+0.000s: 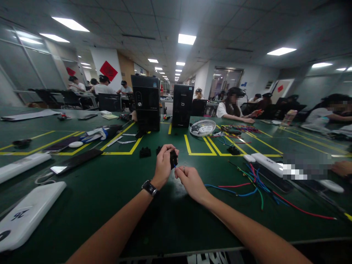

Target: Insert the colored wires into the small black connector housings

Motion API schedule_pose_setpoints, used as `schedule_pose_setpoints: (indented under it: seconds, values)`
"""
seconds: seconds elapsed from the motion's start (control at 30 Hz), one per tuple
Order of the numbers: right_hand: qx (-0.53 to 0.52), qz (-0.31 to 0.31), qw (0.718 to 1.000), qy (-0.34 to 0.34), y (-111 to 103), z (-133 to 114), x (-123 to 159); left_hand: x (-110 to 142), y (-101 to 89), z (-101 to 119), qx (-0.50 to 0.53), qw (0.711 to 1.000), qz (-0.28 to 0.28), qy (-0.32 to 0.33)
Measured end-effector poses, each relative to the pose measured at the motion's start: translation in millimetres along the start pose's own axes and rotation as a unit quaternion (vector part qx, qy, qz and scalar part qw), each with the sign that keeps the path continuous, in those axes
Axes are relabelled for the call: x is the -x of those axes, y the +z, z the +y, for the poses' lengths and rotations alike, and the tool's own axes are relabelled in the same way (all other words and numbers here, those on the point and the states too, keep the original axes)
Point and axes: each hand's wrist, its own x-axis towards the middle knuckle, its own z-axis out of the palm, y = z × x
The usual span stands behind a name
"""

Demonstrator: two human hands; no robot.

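My left hand, with a watch at its wrist, is closed round a small black block, perhaps a terminal block. Thumb and fingertips of my right hand pinch a blue wire just below the block. The wire's tip points at the block's lower side; whether it sits inside I cannot tell. On the green table, a similar black block lies left of my left hand, and another is partly hidden behind it. Loose red, blue and green wires spread out to the right of my right hand.
Two black computer towers stand at the back, with a white basket beside them. White devices lie at the left, and a white bar at the right. Yellow tape marks the table. Several people sit around, one person across the table.
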Motion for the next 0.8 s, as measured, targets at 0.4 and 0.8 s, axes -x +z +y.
schedule_pose_setpoints:
  seconds: [0.4,0.8]
  values:
    - [-0.005,0.031,0.999,-0.009,4.2,3.7,-0.6,-3.0,1.3,-9.0,0.054,0.997,0.007,-0.050]
    - [-0.015,0.022,0.999,0.022,5.2,2.2,0.9,-5.1,-4.1,-5.6,-0.003,0.999,-0.021,-0.042]
